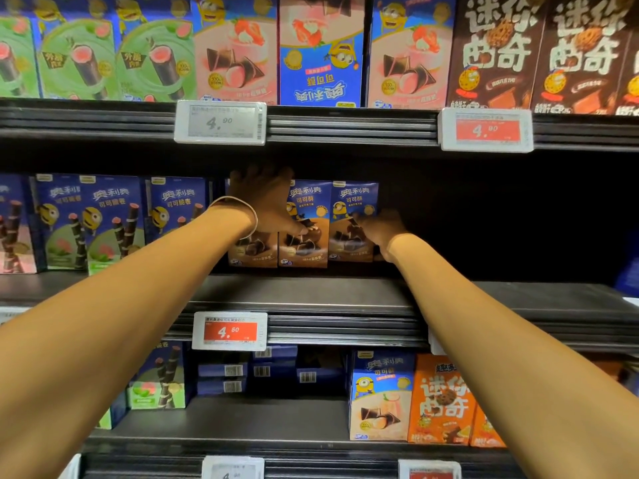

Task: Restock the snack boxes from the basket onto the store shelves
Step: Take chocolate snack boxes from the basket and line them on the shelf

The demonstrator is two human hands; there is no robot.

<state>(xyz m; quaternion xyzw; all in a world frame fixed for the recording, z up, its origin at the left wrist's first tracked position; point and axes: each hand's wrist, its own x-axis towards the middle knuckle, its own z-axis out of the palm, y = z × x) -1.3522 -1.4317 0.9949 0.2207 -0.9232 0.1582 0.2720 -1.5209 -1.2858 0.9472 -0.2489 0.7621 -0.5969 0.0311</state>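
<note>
Boxes (345, 252): three brown ones stand upright in a row on the middle shelf (311, 295), sides touching, set back from its front lip, with dark space to their right. The basket is out of view.

The left hand (266, 198) lies spread over the front of the left box (249, 254), with its thumb reaching across onto the middle box (307, 250). Its fingertips run up past the top edge into shadow, so I cannot tell whether that grip hooks over the box or only presses flat. The right hand (380, 229) has its grip closed on the right box (349, 202) at the outer edge, bent fingers on the front face and the rest of the hand round the side.

The step looks like seating and squaring this last box against the row. To do it well:

- Keep the left hand as the brace, so the two boxes already standing do not tip or slide left.
- Push the right box sideways until its side meets the middle box along the whole height. Then nudge its base so the fronts line up flush.
- Move it from low on the side, since a tall thin carton pushed near the top is likely to topple.
- Let go with the right hand first, then the left, and watch that nothing leans.

Later boxes likely belong in the space on the right, faces forward.
</note>
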